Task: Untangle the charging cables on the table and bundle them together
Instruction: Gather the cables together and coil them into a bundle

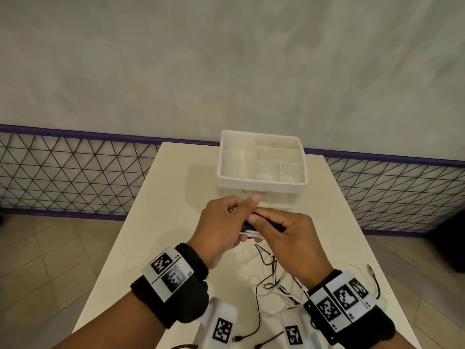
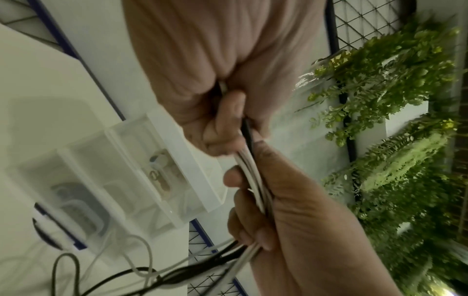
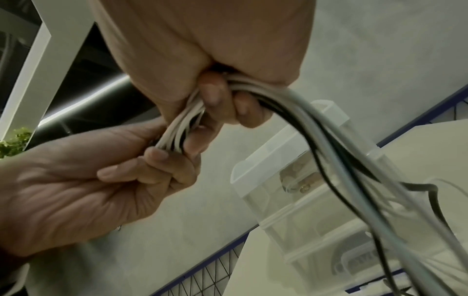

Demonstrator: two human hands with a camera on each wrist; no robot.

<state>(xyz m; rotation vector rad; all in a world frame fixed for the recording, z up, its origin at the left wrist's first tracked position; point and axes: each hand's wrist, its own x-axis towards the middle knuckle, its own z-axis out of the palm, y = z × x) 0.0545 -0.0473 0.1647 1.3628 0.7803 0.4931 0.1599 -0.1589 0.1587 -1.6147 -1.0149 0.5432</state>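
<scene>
Several white and black charging cables [image 1: 249, 233] are gathered into one bundle held above the white table [image 1: 156, 222]. My left hand [image 1: 224, 222] grips one end of the bundle and my right hand [image 1: 286, 230] grips it right beside, the two hands touching. In the left wrist view the bundle [image 2: 250, 176] runs from my curled left fingers [image 2: 222, 124] into my right hand [image 2: 278, 200]. In the right wrist view the cables [image 3: 177, 130] pass between both fists, then hang down [image 3: 329, 140]. The loose tails [image 1: 271, 280] trail tangled on the table under my right wrist.
A white compartment organizer [image 1: 261, 182] with clear drawers stands at the table's far end, just beyond my hands. Cable plugs lie at the right [image 1: 371, 269] and near the front edge [image 1: 237, 338]. A black mesh fence [image 1: 75, 172] flanks the table. Green plants [image 2: 392, 100] hang nearby.
</scene>
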